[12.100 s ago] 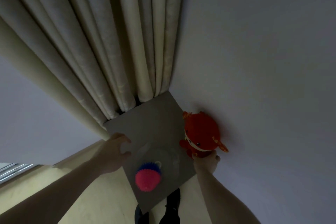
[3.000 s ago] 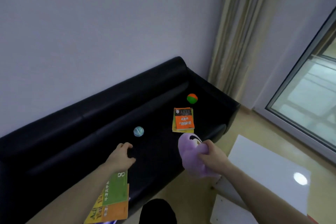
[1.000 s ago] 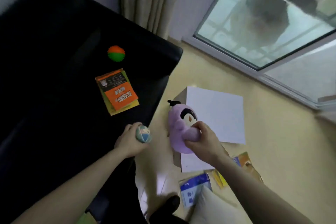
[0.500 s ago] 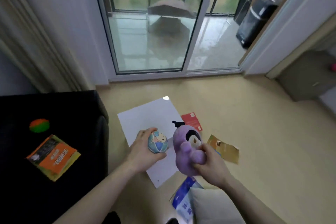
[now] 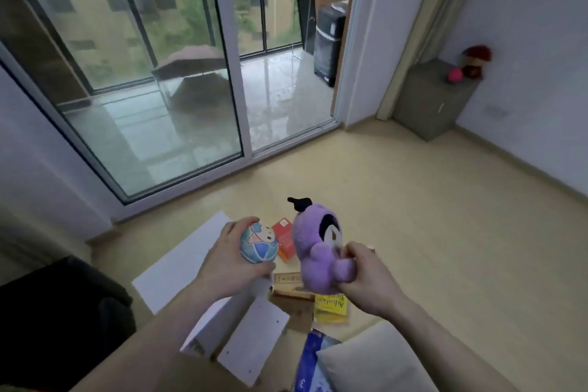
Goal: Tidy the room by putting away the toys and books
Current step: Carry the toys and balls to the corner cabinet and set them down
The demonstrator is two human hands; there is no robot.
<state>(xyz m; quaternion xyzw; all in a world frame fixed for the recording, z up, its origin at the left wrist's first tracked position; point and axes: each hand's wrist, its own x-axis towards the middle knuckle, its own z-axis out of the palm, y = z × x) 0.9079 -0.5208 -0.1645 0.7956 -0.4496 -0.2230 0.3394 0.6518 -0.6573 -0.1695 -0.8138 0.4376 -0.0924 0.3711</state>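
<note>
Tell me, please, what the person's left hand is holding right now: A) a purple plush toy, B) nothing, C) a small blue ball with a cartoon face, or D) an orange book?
C: the left hand has its fingers curled round the blue ball, while the right hand grips the purple plush toy.

Left hand (image 5: 229, 267) holds a ball (image 5: 258, 243); right hand (image 5: 366, 280), just beside it to the right, holds a plush (image 5: 318, 251). Below them on the floor (image 5: 445, 232) lie white boards (image 5: 191, 264) at left and books (image 5: 331, 309) at right. Glass doors (image 5: 159, 73) stand behind. A cabinet (image 5: 429, 99) at far right carries two toys (image 5: 474, 62).
</note>
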